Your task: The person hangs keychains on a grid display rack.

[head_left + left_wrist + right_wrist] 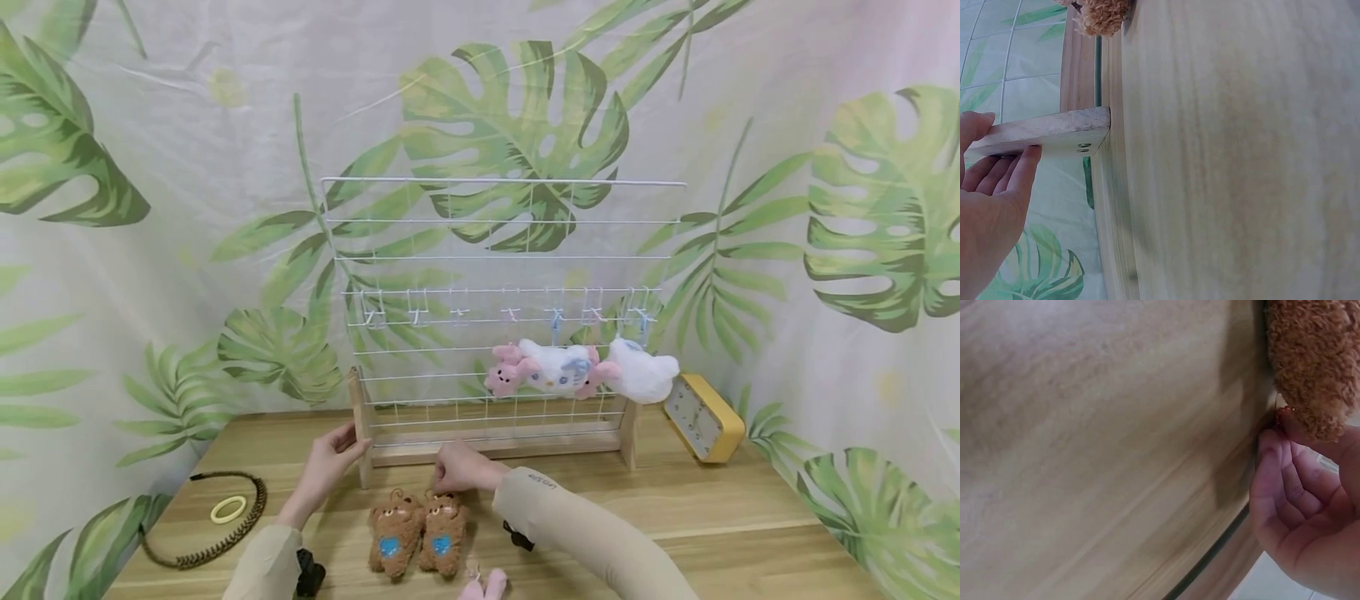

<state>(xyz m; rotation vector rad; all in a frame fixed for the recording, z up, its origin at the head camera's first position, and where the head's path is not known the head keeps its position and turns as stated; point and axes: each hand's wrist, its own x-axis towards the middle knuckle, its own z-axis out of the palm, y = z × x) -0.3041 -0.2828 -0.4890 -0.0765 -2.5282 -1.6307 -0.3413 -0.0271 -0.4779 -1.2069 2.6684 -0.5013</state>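
My left hand (328, 463) holds the left wooden leg (360, 417) of a white wire display rack (465, 258), thumb on one side and fingers on the other, as the left wrist view shows for the leg (1047, 130). Two brown plush bear keychains (395, 537) with blue bellies lie side by side on the table in front of the rack. My right hand (463, 468) is at the top of the right-hand bear (442, 537). In the right wrist view its thumb and forefinger pinch the small chain (1284, 414) above the fuzzy brown bear (1316, 356).
Pink and white plush toys (555, 367) hang from hooks on the rack's right half; hooks (416, 317) farther left hold nothing. A yellow clock (705, 417) stands at right. A braided headband (217, 546) and yellow ring (228, 509) lie left. Something pink (483, 586) lies at the front.
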